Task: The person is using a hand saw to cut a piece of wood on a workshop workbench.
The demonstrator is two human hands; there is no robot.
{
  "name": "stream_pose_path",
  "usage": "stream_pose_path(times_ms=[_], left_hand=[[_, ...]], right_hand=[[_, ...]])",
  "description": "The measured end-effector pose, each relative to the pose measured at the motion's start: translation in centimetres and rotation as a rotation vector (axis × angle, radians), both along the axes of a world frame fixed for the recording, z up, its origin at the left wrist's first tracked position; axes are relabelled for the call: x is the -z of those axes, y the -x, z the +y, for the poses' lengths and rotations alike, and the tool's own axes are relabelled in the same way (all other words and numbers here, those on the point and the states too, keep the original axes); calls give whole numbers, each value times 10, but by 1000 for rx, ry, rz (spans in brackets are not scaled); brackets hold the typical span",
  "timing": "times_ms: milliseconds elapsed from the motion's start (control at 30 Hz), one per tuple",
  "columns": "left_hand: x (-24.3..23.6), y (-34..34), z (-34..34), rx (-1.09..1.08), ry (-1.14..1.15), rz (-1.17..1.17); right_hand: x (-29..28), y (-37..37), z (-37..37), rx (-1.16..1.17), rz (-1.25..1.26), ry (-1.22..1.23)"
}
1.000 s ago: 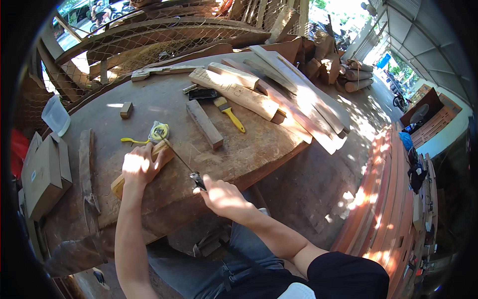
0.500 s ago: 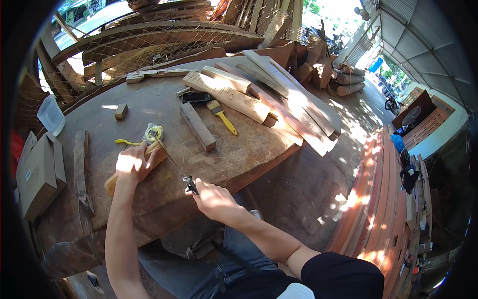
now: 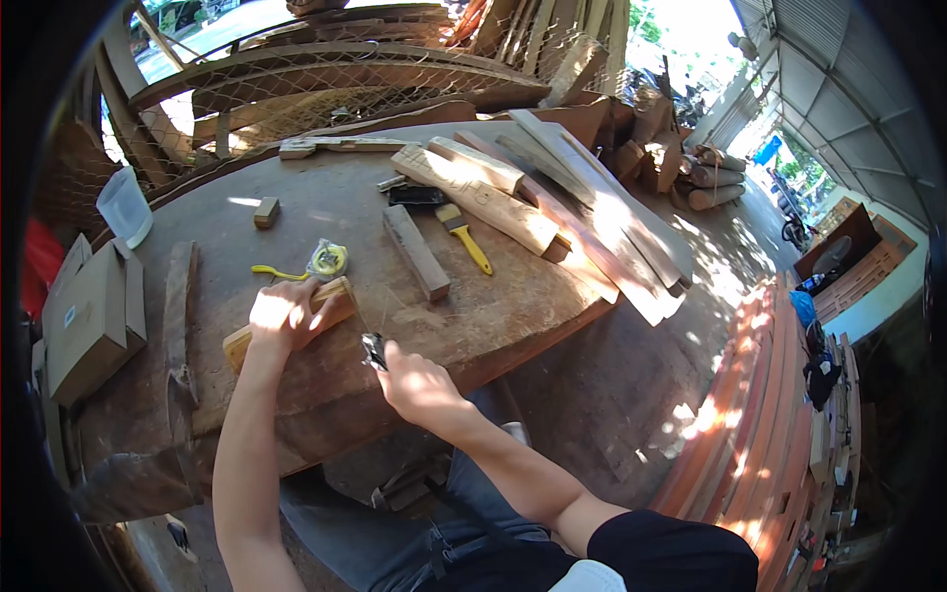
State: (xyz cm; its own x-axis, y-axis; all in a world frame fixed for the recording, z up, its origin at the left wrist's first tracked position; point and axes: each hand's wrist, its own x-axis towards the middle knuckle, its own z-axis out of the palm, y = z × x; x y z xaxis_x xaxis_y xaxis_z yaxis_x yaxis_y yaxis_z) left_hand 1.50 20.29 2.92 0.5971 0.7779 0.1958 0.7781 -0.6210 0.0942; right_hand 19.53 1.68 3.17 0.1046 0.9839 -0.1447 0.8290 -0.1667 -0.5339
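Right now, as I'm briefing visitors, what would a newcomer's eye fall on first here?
Probably the left hand, gripping a wooden block near the edge of the worktable, and the right hand to its right, holding a dark tool. Next, the yellow-handled brush lying farther back, and the long reddish planks along the right side.

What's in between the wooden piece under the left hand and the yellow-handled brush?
In the head view, a grey-brown block lies between the wooden piece under the left hand and the yellow-handled brush.
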Motion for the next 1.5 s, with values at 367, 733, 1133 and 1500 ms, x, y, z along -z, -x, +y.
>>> stream_pose_path(times_ms=[367, 733, 1133, 1500], left_hand=[[-5, -3, -6, 50, 37, -35], [-11, -5, -5, 9, 77, 3], [1, -1, -10, 40, -49, -42], [5, -2, -11, 95, -101, -94]], right_hand=[[-9, -12, 21, -12, -36, 29], [18, 1, -22, 11, -17, -214], [7, -3, 22, 15, -23, -64], [3, -9, -3, 21, 35, -108]])
